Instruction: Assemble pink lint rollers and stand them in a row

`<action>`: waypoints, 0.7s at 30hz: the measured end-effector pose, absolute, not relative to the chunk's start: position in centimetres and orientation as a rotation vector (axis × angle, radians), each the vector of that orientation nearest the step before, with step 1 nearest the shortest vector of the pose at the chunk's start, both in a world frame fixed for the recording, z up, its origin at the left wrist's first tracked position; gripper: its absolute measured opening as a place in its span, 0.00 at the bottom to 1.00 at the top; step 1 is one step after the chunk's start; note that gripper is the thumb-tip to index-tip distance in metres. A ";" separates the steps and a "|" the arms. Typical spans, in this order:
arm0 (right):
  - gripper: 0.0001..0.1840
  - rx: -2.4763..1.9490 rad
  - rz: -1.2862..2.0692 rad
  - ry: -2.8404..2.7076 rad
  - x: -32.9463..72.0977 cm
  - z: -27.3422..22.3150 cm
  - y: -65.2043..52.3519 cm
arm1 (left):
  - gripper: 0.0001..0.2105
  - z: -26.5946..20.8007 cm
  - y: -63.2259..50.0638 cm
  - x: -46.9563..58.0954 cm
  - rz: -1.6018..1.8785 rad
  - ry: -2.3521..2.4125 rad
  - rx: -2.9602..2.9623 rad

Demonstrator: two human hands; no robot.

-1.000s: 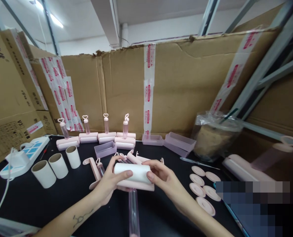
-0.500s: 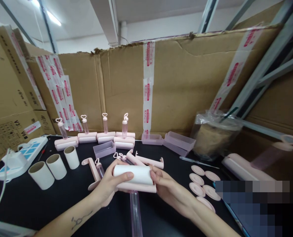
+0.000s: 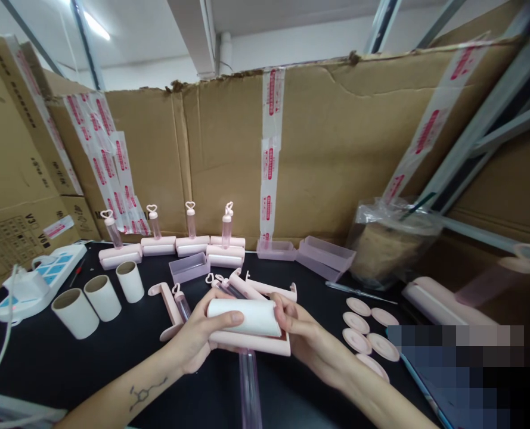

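In the middle of the head view I hold a lint roller, its white paper roll (image 3: 243, 317) lying along a pink roller frame (image 3: 253, 344). A clear tubular handle (image 3: 250, 387) points down toward me from the frame. My left hand (image 3: 202, 330) is wrapped round the left end, thumb across the paper roll. At the right end my right hand (image 3: 298, 325) pinches the roll and frame, its fingertips partly hidden. Just behind lie loose pink frames (image 3: 271, 290) and clear handles with heart-shaped loops. Another pink frame (image 3: 170, 310) lies left of my left hand.
Upright paper rolls (image 3: 101, 298) and a power strip (image 3: 63, 268) stand at left. Several lint rollers (image 3: 157, 244) line the cardboard wall (image 3: 220, 149). Purple trays (image 3: 325, 256), a screwdriver (image 3: 358, 292), pink discs (image 3: 356, 341) and a bagged cup (image 3: 381, 250) are at right.
The frame's right end has shifted slightly down and right, so a gap shows between it and the roll. Both hands keep their hold.
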State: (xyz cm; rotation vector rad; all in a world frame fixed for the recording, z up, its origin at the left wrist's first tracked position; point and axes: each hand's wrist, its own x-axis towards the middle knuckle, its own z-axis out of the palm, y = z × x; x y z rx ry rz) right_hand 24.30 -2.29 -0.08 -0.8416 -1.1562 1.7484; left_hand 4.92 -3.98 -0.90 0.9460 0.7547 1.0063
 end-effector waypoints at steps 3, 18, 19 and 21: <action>0.26 -0.825 1.737 -1.188 24.2 0.1 -2.3 | 0.14 -1.0 -3.9 4.8 1.021 0.749 0.955; 0.14 -0.983 0.855 -1.814 25.8 -1.0 -1.3 | 0.14 -1.3 -3.4 4.4 1.040 0.785 0.965; 0.14 -0.969 0.872 -1.834 25.7 -1.0 -1.3 | 0.14 -1.3 -3.3 4.4 1.037 0.784 0.961; 0.16 -0.938 0.958 -1.852 25.6 -1.2 -1.3 | 0.14 -1.5 -3.3 4.5 1.031 0.784 0.953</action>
